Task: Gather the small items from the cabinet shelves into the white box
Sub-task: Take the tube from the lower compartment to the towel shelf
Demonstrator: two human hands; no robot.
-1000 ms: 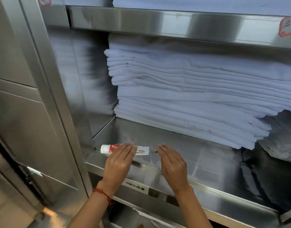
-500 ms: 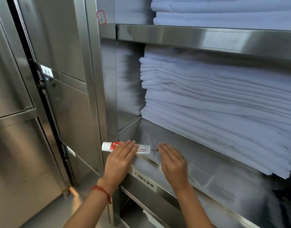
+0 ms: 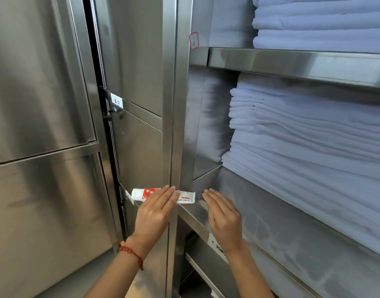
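A small white tube with a red label (image 3: 143, 193) lies crosswise under the fingers of my left hand (image 3: 155, 209), which grips it in front of the cabinet's vertical steel post. My right hand (image 3: 223, 216) hovers palm down just right of the tube's flat end, over the front lip of the steel shelf (image 3: 270, 214). Its fingers are straight and together and its thumb is hidden. A thin dark sliver shows at its fingertips, too small to make out. The white box is not in view.
Folded white linens (image 3: 313, 143) fill the shelf behind my right hand, with more stacked on the shelf above (image 3: 313, 20). Closed steel cabinet doors (image 3: 41, 104) stand to the left. A vertical post (image 3: 174, 125) separates them from the open shelves. Another shelf lies below.
The view has swung left, so the closed cabinet doors now fill the left half. Both hands have come off the shelf to the left, and the tube has gone with my left hand.
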